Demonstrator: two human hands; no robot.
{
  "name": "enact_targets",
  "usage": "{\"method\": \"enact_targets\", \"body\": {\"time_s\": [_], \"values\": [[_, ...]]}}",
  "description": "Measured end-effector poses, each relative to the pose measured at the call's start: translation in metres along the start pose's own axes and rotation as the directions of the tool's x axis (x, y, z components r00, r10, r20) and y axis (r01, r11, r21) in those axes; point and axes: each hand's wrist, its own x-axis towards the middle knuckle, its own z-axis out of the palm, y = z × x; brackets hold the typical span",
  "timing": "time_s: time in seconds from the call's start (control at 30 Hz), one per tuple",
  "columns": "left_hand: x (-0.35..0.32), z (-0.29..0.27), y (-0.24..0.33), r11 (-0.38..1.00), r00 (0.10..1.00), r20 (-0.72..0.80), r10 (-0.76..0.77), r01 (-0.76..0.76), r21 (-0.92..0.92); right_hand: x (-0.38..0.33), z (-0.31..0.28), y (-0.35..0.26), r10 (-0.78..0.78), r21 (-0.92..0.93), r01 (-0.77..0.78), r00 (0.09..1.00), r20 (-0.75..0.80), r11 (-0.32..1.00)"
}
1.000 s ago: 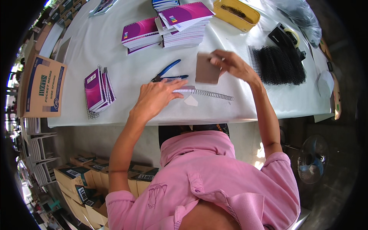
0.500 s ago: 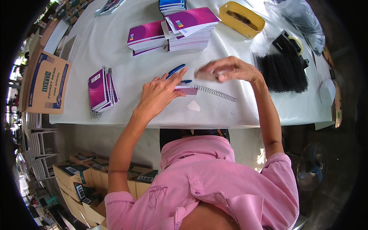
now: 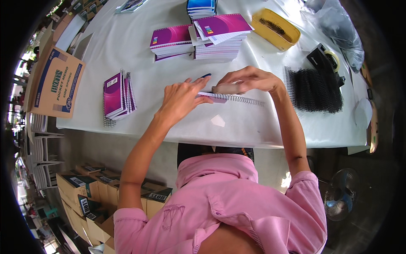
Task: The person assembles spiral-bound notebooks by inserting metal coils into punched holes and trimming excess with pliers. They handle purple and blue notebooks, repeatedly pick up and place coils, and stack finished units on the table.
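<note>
- While the left hand [image 3: 179, 96] clamps its fingers on the purple notepad [image 3: 218, 98], smooth cloth [image 3: 186, 129] runs from it to the front edge.
- Right hand [image 3: 256, 78]: fingers tight on a blurred block [image 3: 228, 89] beside the wire coil [image 3: 250, 101]!

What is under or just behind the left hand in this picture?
Under the left hand, part of a small notebook shows, a wire coil extending right from it. Behind, a blue handle sticks out. The hand covers the notebook's other end and much of the handle.
</note>
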Motion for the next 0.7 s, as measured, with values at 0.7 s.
{"method": "enact_targets", "body": {"time_s": [0.7], "values": [[-0.001, 0.019, -0.008, 0.842, 0.933, -0.287, -0.220, 0.033, -0.538, 0.025, -0.008, -0.001, 0.122, 0.015, -0.122, 0.992, -0.002, 0.992]]}}
